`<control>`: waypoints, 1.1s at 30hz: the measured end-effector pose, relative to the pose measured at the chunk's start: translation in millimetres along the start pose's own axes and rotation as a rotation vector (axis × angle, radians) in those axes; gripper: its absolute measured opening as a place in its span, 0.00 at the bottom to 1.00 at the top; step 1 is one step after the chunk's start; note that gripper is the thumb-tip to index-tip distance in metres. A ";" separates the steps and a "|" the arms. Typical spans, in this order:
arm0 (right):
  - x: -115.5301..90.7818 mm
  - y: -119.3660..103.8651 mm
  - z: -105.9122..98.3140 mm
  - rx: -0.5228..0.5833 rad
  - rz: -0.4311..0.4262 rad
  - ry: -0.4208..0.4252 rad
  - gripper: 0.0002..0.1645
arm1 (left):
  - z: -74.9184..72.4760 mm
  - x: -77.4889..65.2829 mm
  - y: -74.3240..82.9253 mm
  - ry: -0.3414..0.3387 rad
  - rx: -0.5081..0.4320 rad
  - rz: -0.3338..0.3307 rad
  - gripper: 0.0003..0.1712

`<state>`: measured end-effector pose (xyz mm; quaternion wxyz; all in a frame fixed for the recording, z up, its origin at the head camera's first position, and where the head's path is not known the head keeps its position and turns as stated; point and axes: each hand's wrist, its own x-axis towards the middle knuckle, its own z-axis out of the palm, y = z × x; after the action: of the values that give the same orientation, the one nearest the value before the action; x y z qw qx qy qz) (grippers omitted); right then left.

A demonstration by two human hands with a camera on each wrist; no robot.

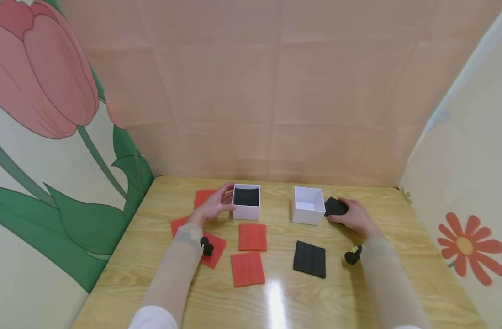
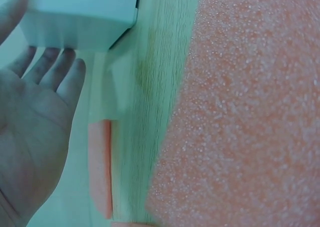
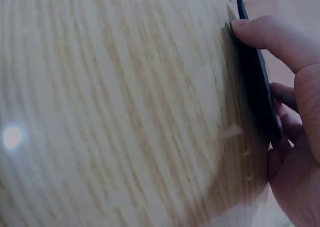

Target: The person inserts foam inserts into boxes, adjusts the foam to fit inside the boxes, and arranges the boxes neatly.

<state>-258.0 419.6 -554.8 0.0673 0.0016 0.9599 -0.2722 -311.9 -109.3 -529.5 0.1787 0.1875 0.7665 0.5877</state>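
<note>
Two white open-topped boxes stand at the back of the table. Inside the left box (image 1: 246, 213) lies a black foam square (image 1: 246, 197); the right box (image 1: 308, 216) shows its bare bottom. My left hand (image 1: 213, 204) is at the left box's left side, thumb and fingers spread, the fingers fairly straight in the left wrist view (image 2: 40, 107). Whether it presses on the box is hard to tell. With thumb and fingers, my right hand (image 1: 357, 217) pinches another black foam square (image 1: 335, 207) by its edges, tilted just right of the right box.
Red foam squares lie around the left box: one in front (image 1: 252, 237), one nearer me (image 1: 248, 269), one behind my left hand (image 1: 203, 197), and others partly under my left arm (image 1: 213, 249). A black foam square (image 1: 309, 259) lies in front of the right box.
</note>
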 end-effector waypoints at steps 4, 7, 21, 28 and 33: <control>1.8 2.3 -1.3 0.032 -0.012 -0.009 0.68 | -0.3 0.1 1.7 -0.002 0.004 0.002 0.53; 2.9 7.2 -3.2 0.057 -0.022 -0.012 0.68 | 0.3 1.2 4.5 -0.001 0.012 0.007 0.52; -2.9 13.5 -16.0 0.146 -0.058 -0.005 0.64 | 2.6 2.4 3.6 0.009 -0.033 -0.003 0.52; -8.0 13.0 -19.9 0.154 -0.052 -0.030 0.64 | 1.4 0.8 8.0 0.002 -0.036 0.027 0.52; -12.3 16.6 -20.8 0.169 -0.062 -0.026 0.63 | 3.0 1.1 9.8 0.000 -0.034 0.021 0.52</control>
<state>-247.9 445.1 -544.3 0.0709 -0.0260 0.9320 -0.3544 -310.7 -103.9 -520.8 0.1757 0.1923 0.7544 0.6025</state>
